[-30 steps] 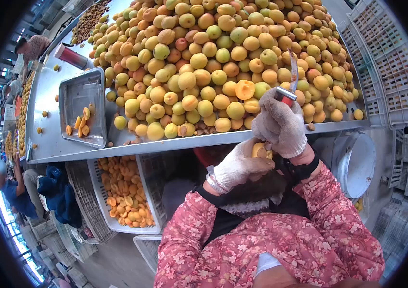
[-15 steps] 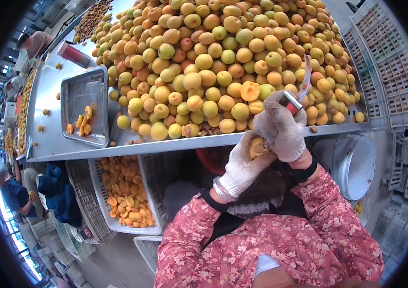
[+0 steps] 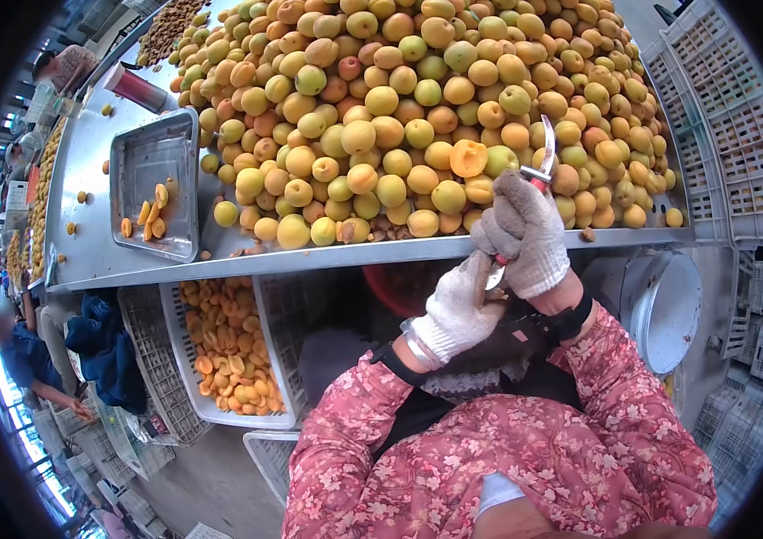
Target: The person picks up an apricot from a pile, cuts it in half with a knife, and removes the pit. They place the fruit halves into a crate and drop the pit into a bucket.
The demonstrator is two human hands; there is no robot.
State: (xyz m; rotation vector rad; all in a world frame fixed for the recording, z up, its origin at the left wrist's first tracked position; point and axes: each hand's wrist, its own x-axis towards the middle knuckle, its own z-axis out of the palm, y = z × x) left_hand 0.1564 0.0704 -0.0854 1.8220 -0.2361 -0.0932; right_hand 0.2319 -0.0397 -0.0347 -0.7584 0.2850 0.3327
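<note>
My right hand (image 3: 523, 238), in a stained knit glove, is wrapped round a knife with a thin curved blade (image 3: 550, 144) pointing up and away. Bits of its red handle show above and below the fist, with a shiny metal part at the lower end. Against that lower end, my gloved left hand (image 3: 461, 310) has its fingers closed; what lies inside them is hidden. Both hands are at the near edge of the metal table (image 3: 256, 264). Just beyond, a big heap of apricots (image 3: 381, 135) includes a cut one (image 3: 469, 159) showing its flesh.
On the table's left lie a metal tray (image 3: 195, 193) with several apricot pieces and a red cylinder (image 3: 137, 87). Below stands a white crate (image 3: 179, 359) of apricot halves. A white bucket (image 3: 669, 310) and stacked crates (image 3: 727, 117) are at right; a person (image 3: 31, 359) is at left.
The opened apricot seen in my left hand no longer shows. My right hand has turned the knife more upright, its blade moving left, and the handle's lower end now shows by my left fingers.
</note>
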